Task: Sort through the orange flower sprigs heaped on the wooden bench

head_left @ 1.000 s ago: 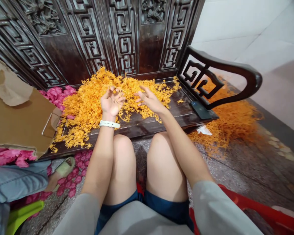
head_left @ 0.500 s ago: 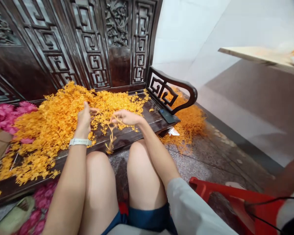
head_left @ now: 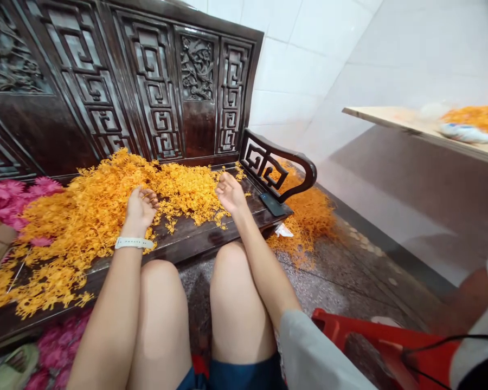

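Note:
Orange-yellow plastic flower pieces lie heaped along the dark wooden bench. At the front of the large heap is my left hand, palm turned inward, fingers loosely curled and apart, with nothing seen in it. My right hand is raised over the right end of the smaller spread of pieces, its fingers bent and nothing visible in them. A wide gap separates the two hands. Pink flowers lie at the bench's left end.
A dark phone lies beside the armrest. Orange pieces are piled on the floor behind it. At the right are a wooden board bearing more orange pieces, a red stool and part of another person.
The orange strand that hung between my hands is no longer seen there. My right hand has moved right and turned upward, and the hands are farther apart. The view has tilted up slightly.

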Motion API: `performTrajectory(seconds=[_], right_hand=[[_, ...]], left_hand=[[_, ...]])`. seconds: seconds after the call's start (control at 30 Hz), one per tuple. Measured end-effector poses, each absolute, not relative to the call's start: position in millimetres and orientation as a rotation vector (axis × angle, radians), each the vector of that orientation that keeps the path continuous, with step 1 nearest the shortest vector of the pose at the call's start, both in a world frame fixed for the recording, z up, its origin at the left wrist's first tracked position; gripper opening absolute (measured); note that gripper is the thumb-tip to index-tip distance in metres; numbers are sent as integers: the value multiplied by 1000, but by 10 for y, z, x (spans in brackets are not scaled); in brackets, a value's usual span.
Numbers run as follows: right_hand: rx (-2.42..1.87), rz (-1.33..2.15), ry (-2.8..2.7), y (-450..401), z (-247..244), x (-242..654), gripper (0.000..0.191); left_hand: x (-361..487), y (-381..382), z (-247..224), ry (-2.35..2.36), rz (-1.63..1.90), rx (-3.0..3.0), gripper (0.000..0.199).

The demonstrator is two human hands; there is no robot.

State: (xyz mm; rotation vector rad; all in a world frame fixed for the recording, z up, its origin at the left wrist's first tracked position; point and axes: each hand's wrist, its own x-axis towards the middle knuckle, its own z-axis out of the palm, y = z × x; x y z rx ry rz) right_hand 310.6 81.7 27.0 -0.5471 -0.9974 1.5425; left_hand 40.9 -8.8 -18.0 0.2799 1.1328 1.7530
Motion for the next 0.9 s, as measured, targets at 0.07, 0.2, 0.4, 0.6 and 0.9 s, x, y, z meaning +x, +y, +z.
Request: performTrajectory(seconds=[0.07, 0.2, 0.4, 0.6, 0.9], right_hand=[[-598, 1640, -1067, 800, 184, 3005, 46], [-644, 1639, -1223, 737, 130, 2911, 56], [-776, 1530, -1496, 876, 10, 2842, 53], [-788, 1277, -1752, 810, -35, 2492, 46], [-545, 1199, -2279, 461, -214, 1486, 42]], left_hand=[[450, -72, -200, 1202, 1735, 360, 29], [514, -61, -249, 1433, 1704, 527, 13], [338, -55, -389, 1855, 1391, 1298, 7], [94, -222, -365, 2509, 924, 1729, 50], [-340, -191, -400, 2667, 959, 944, 52]])
